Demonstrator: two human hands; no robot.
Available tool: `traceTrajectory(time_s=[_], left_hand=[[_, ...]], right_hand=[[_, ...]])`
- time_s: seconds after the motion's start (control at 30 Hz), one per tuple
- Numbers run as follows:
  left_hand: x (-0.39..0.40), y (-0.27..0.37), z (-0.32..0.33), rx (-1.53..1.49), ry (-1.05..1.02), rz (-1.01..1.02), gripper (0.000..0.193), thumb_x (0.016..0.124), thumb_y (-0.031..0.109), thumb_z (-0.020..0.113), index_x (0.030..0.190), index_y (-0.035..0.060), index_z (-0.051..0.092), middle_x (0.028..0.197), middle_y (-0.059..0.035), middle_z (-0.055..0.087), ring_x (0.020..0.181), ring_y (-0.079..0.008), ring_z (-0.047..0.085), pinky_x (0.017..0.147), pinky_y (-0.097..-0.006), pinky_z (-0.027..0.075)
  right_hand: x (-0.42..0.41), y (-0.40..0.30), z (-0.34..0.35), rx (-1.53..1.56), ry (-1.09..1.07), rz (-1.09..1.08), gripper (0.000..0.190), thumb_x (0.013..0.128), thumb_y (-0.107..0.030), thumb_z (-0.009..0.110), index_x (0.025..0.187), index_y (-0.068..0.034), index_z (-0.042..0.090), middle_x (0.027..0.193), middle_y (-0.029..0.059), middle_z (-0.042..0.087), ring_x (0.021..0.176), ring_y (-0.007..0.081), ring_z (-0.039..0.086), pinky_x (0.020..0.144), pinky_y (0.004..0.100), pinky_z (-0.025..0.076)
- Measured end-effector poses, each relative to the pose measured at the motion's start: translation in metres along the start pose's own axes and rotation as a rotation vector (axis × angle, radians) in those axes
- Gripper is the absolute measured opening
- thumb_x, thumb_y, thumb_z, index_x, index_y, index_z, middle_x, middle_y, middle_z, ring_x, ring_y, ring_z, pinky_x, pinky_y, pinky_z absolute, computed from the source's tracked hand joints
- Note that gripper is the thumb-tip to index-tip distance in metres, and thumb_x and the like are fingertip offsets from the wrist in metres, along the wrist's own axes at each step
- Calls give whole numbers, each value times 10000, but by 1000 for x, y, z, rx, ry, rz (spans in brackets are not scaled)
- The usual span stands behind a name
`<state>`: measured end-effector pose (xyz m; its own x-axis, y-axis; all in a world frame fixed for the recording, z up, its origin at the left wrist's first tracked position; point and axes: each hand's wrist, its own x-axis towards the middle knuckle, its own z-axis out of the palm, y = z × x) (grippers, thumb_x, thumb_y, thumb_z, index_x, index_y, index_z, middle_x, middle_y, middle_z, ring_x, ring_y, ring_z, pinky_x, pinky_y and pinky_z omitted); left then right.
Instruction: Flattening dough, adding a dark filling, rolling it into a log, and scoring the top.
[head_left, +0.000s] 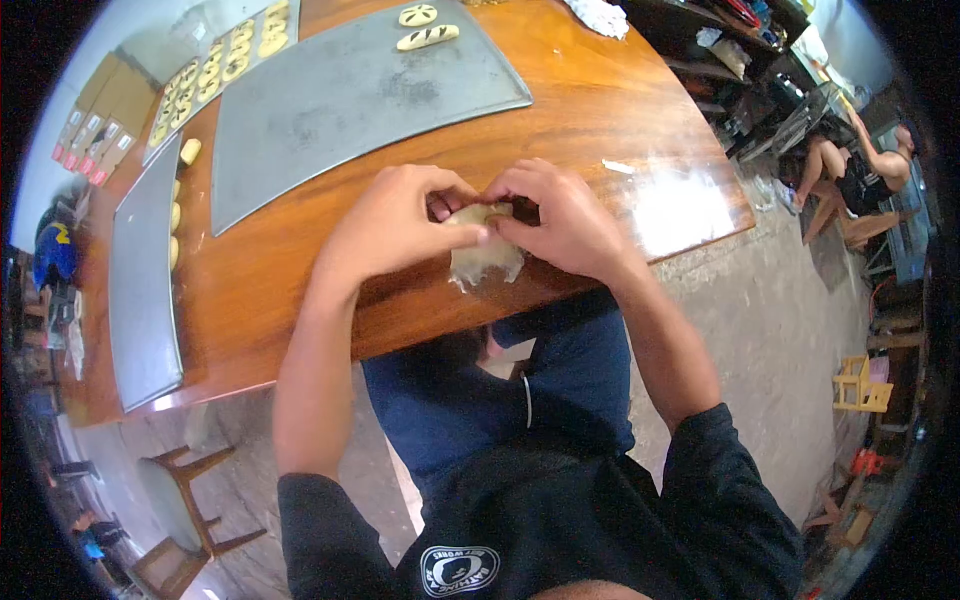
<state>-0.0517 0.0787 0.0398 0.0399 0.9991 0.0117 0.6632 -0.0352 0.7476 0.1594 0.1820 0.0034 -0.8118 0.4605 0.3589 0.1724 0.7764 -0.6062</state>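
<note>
Both hands meet over the front edge of a varnished wooden table (300, 292). My left hand (420, 217) and my right hand (559, 217) pinch a small pale piece of dough (471, 216) between thumbs and fingers, and the fingers partly hide it. Beneath it on the wood lies a whitish, ragged-edged patch (487, 262), which may be flour or a thin film. Beyond my hands is a large grey metal sheet (337, 112), bearing a round dough piece with dark slits (418, 15) and an oblong striped one (427, 37) at its far end.
At the left, several shaped dough pieces fill another tray (217, 67). A narrower metal sheet (146, 285) partly covers a row of dough pieces (190, 151). Cardboard boxes (105, 112) stand behind. A white cloth or bag (600, 16) lies at the far edge. Another person (877, 172) sits at the right.
</note>
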Motion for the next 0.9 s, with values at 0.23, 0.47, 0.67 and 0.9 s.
traceTrajectory(time_s=[0.23,0.47,0.67,0.9], left_hand=[[-7,-7,14,-39,115,-4,358,821,172,838,1124,-16,801,933,-179,772,817,-234,731,762,-358,573],[-18,-1,22,6,218,-11,352,815,166,836,1109,-23,799,930,-168,762,796,-228,718,748,-349,564],[-19,-10,46,-62,324,-29,311,816,122,814,1093,-17,795,918,-131,743,762,-192,681,734,-337,551],[-25,0,49,-144,360,-40,309,805,86,824,1093,-14,770,945,-123,741,802,-181,676,752,-334,544]], right_hand=[[-7,-8,8,128,97,158,264,869,-128,807,1103,-15,758,943,117,721,813,220,700,748,342,560],[-7,-1,1,164,23,140,348,852,-104,819,1189,-24,774,1009,138,757,837,205,715,768,330,572],[-15,0,20,146,205,-38,363,845,-73,810,1200,-20,753,965,137,727,869,235,712,773,337,578],[-18,4,15,175,135,70,451,849,-42,799,1295,-44,733,1054,150,758,929,257,727,823,355,587]])
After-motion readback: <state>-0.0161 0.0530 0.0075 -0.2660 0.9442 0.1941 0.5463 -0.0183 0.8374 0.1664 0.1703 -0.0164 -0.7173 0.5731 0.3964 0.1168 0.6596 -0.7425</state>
